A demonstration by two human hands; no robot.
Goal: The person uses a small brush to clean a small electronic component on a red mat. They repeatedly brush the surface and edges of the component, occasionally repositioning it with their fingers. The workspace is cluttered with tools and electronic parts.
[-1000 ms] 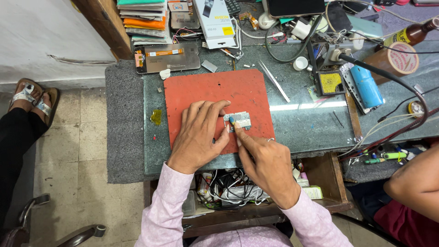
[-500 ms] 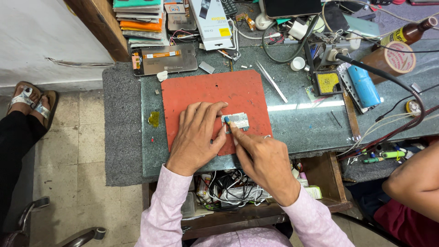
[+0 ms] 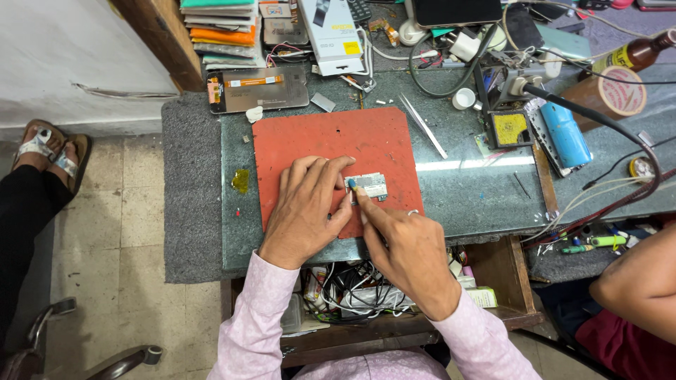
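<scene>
A stack of coloured books [image 3: 224,28] lies at the upper left, a white box [image 3: 332,32] beside it. Tweezers [image 3: 423,125] rest at centre top; a blue cylinder [image 3: 565,134] and tape roll [image 3: 621,91] sit upper right.

Under the fingers of the left hand [image 3: 304,211] lies a matt, scuffed red rubber-like mat [image 3: 331,144]. Beyond it the glass tabletop [image 3: 472,190] looks glossy. Between both hands' fingertips sits a small metallic circuit board [image 3: 371,186]; steel tweezers [image 3: 424,125] gleam farther out.
</scene>
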